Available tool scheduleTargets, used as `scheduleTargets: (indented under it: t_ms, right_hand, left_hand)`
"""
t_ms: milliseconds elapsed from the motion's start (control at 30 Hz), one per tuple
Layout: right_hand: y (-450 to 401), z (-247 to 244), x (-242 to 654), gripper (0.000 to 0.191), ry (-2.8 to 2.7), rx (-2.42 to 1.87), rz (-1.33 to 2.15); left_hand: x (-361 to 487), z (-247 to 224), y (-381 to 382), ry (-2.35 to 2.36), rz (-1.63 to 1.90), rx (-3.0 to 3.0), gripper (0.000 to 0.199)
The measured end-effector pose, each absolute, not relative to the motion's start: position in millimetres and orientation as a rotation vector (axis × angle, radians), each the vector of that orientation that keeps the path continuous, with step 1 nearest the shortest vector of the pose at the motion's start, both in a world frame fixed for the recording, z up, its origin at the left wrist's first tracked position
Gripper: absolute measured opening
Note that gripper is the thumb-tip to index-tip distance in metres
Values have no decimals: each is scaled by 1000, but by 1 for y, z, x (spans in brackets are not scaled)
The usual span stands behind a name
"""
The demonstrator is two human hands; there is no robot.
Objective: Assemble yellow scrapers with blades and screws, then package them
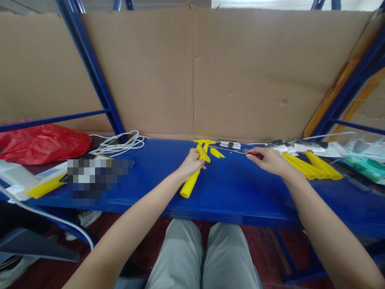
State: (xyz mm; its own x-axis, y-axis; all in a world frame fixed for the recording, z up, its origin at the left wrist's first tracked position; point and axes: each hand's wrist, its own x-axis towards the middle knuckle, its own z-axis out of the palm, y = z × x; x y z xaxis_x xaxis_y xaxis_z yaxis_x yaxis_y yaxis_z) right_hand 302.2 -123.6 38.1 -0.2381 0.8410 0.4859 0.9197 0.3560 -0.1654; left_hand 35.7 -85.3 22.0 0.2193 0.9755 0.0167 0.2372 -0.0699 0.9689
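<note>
My left hand [191, 163] is closed around a yellow tube [190, 185], whose open round end slants down toward the table's front edge. At the tube's upper end, a yellow angular piece [203, 153] shows above my fingers; how the two join is hard to see. My right hand [266, 159] grips the dark red handle of a screwdriver [228, 149]. Its long thin shaft points left toward the yellow piece, but whether the tip touches it is unclear. Loose yellow pieces [217, 153] lie just behind my left hand.
Several yellow tubes [323, 165] lie at the right beside black-and-white packets [311, 146] and a green pack [365, 167]. White cable [129, 143] is coiled at the back left near a red plastic bag [45, 142]. Cardboard [192, 72] walls the back of the blue table [240, 192].
</note>
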Motion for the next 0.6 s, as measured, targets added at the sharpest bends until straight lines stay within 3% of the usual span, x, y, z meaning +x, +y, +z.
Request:
scheduleTargets:
  t_ms: [600]
  right_hand:
    - [-123, 33, 299, 28, -2177, -1453, -94]
  left_hand:
    - [35, 18, -82, 1186, 975, 1494, 33]
